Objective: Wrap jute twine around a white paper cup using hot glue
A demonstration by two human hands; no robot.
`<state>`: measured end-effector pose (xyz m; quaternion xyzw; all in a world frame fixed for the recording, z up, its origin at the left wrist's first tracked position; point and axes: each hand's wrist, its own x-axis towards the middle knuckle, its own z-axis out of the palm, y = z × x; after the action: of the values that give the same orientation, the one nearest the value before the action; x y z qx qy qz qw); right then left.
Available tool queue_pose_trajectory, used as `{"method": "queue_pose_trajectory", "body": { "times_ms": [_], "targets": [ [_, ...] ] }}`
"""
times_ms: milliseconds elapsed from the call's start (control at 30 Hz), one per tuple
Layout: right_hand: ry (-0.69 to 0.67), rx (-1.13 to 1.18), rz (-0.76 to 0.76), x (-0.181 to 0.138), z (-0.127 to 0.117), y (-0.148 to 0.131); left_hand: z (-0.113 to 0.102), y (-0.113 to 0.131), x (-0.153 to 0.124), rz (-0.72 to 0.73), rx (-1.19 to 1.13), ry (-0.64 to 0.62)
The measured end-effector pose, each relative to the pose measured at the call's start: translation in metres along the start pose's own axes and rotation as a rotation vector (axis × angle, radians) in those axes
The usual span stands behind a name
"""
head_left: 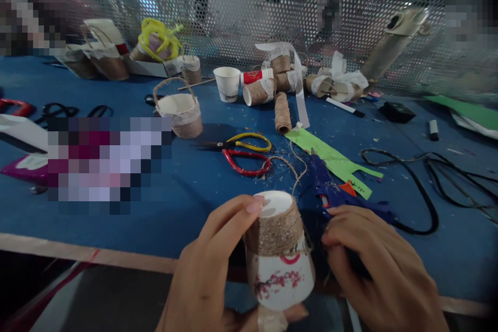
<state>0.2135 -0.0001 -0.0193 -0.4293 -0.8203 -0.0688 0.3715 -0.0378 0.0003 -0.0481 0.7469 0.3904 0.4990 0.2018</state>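
Blue cluttered table, mesh wall behind; left hand grips twine-wrapped cup, right hand clasps glue gun.

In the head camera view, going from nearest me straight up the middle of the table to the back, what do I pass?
Twine-wrapped cup held in the left hand → scissors with red and yellow handles → twine spool → white paper cup.
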Motion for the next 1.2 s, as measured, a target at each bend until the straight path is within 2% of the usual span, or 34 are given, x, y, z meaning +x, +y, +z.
{"method": "queue_pose_trajectory", "body": {
  "times_ms": [133, 167, 233, 367, 467, 500, 567, 733, 1033, 1100, 1133, 1167, 1200],
  "targets": [
    [-0.009, 0.001, 0.003, 0.0011, 0.0001, -0.0008, -0.0010, 0.0019, 0.0008, 0.009, 0.019, 0.013],
    [-0.009, 0.002, 0.005, 0.0012, 0.0005, -0.0008, -0.0007, 0.0019, 0.0013, -0.041, 0.018, -0.042],
    [-0.010, 0.006, 0.011, 0.0012, 0.0015, -0.0007, 0.0000, 0.0013, 0.0023, 0.033, 0.002, -0.006],
    [-0.027, 0.013, 0.013, -0.0008, 0.0018, -0.0003, -0.0003, 0.0012, 0.0050, 0.025, 0.009, -0.013],
    [-0.031, 0.003, 0.021, -0.0027, 0.0004, -0.0001, -0.0018, 0.0024, 0.0065, 0.011, 0.039, -0.054],
    [-0.028, -0.001, 0.025, -0.0030, -0.0001, 0.0000, -0.0020, 0.0024, 0.0066, -0.037, 0.043, -0.069],
    [-0.030, -0.002, 0.019, -0.0029, -0.0005, 0.0003, -0.0014, 0.0019, 0.0062, 0.027, 0.041, -0.032],
    [-0.043, -0.020, 0.016, -0.0007, -0.0007, 0.0004, 0.0006, 0.0032, 0.0038, 0.060, 0.079, 0.000],
    [-0.037, -0.033, -0.004, -0.0005, -0.0015, 0.0012, -0.0064, 0.0092, 0.0051, -0.023, 0.040, -0.065],
    [-0.039, -0.021, -0.008, -0.0003, -0.0006, 0.0020, -0.0053, 0.0067, 0.0043, 0.015, 0.055, -0.043],
    [-0.039, -0.013, -0.009, -0.0002, -0.0002, 0.0022, -0.0043, 0.0050, 0.0036, -0.028, 0.067, -0.061],
    [-0.036, -0.006, -0.007, -0.0002, 0.0001, 0.0022, -0.0032, 0.0034, 0.0027, 0.041, 0.054, 0.004],
    [-0.035, -0.001, -0.004, -0.0002, 0.0001, 0.0021, -0.0021, 0.0018, 0.0017, 0.048, 0.048, 0.012]
  ]
}}
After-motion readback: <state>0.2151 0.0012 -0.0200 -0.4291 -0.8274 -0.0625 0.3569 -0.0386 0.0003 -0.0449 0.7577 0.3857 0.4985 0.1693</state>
